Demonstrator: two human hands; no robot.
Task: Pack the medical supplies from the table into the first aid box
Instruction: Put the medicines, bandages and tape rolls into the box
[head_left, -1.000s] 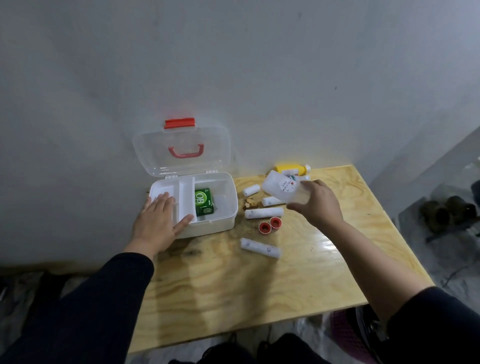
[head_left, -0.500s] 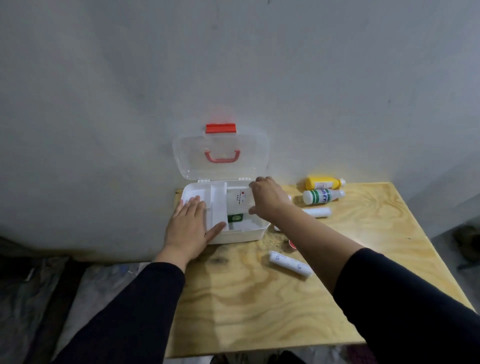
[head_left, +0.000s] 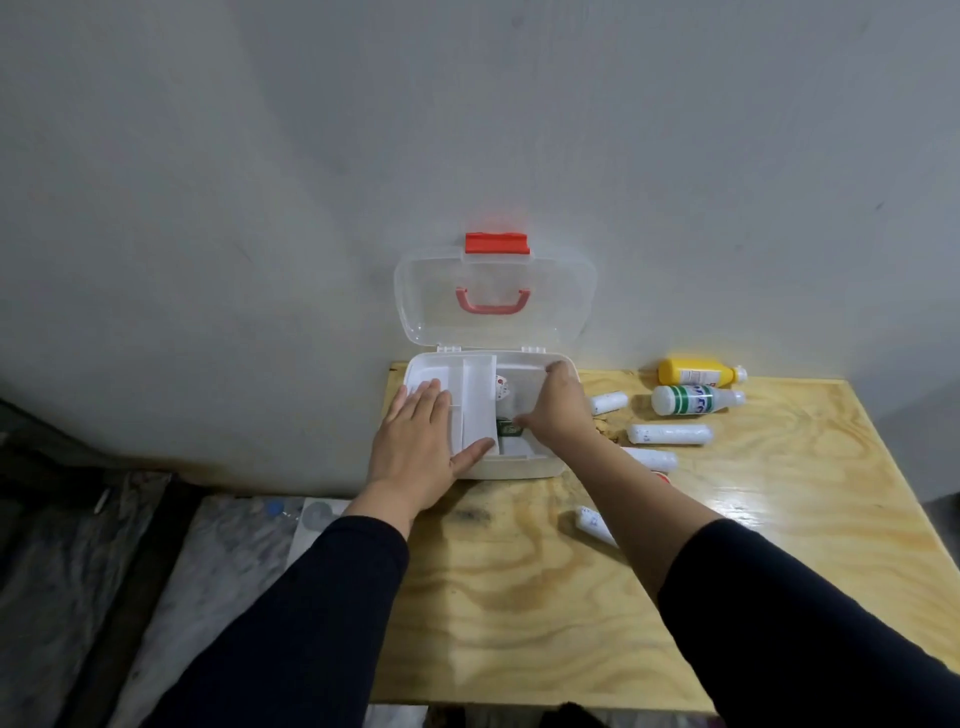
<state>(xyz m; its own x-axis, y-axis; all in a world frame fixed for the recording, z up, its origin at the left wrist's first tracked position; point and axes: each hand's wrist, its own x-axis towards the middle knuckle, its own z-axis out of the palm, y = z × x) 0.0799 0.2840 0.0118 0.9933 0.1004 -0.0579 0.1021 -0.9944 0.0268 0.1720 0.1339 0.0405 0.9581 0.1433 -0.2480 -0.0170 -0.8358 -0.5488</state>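
We see the first aid box (head_left: 519, 467) at the table's far left corner, against the wall, its clear lid (head_left: 493, 296) standing open at twelve o'clock with a red latch (head_left: 497, 243) on top and a pink handle (head_left: 492, 301) inside. The box is white, with a divider tray (head_left: 475, 400) over its left part. In the open right compartment lie a white bottle (head_left: 503, 387) with a red mark, toward twelve o'clock, and a green packet (head_left: 508, 427) at six o'clock of it.

Our left hand (head_left: 418, 447) lies flat on the tray and the box's left edge, fingers straight, thumb spread along the front rim. Our right hand (head_left: 556, 410) reaches into the right compartment, fingers bent down; we cannot tell whether it grips anything, since the hand covers its own fingertips.

At three o'clock of the box, on the wooden table (head_left: 779, 519), lie a yellow bottle (head_left: 696, 372) and, just at its six o'clock, a white bottle with green stripes (head_left: 693, 400). White gauze rolls lie nearer: one short roll (head_left: 609, 402) beside the box, a longer roll (head_left: 670, 434), another roll (head_left: 655, 459) partly behind our right forearm, and a roll (head_left: 592, 522) at five o'clock, also partly hidden. A red-rimmed cap (head_left: 661, 475) peeks out by the forearm.
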